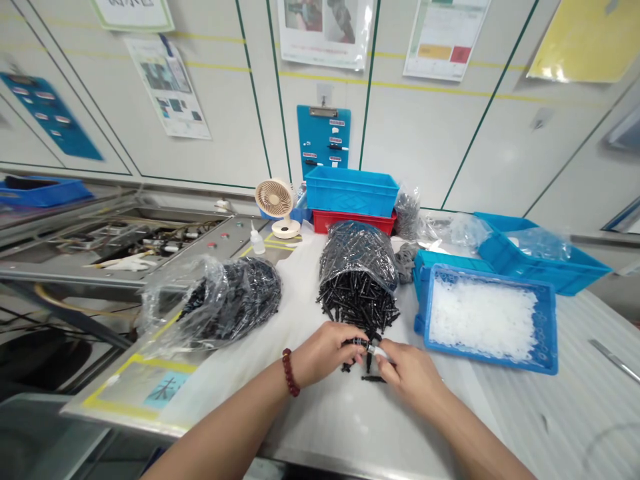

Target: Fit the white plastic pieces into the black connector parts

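Alignment being key, we are pinching a black part (pixel 357 341) in our left hand (pixel 327 350) and a white piece (pixel 381 353) in our right hand (pixel 413 375), both closed, ideally coaxial, over the bench (pixel 325 430).

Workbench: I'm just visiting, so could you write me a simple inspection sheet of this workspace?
Surface: grey bench, partly covered by a white sheet.
Job's things: black parts spill from a clear bag; small white pieces lie in a blue tray.
Clutter: fan, squeeze bottle, metal strip, second bag of dark items.
Grip: left hand holds a black part; right hand holds a white piece at its end; whether joined, unclear.
Cables: tan hose at far left.
Surroundings: wall panels with posted sheets and a blue clipboard.
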`<state>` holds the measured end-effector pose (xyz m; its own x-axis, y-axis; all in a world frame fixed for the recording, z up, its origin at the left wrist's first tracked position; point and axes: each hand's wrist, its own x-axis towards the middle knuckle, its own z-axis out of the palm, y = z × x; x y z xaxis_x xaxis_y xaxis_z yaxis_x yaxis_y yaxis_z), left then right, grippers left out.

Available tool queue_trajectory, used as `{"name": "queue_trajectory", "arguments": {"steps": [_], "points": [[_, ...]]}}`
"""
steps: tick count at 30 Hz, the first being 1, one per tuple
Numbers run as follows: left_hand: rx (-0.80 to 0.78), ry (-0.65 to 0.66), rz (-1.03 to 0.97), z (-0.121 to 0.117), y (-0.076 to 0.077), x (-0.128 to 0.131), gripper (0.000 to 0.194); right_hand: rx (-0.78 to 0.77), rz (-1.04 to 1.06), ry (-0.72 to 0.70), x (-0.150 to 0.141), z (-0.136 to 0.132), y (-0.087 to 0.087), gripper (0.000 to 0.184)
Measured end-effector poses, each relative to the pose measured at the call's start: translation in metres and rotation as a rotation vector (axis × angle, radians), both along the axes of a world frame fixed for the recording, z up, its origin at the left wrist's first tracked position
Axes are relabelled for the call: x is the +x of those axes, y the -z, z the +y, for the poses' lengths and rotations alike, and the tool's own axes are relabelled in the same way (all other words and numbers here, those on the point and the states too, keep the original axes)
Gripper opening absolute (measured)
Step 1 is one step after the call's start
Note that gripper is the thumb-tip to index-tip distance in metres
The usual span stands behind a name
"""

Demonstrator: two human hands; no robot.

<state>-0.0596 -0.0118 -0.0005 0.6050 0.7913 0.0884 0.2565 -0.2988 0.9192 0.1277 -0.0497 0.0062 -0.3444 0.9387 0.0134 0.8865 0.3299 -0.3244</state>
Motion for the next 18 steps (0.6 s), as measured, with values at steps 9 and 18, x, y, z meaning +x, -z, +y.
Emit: {"name": "queue_trajectory", "arguments": {"steps": [9, 18], "points": [[-0.018, 0.009, 0.013, -0.0029, -0.0021, 0.0013, 0.014, 0.07, -0.046, 0.051, 0.0, 0.0006, 0.0062, 0.021], [0.112, 0.005, 0.068, -0.0036, -0.0049, 0.0009, 0.014, 0.069, -0.134, 0.136, -0.0019, -0.0007, 0.0037, 0.031]]}}
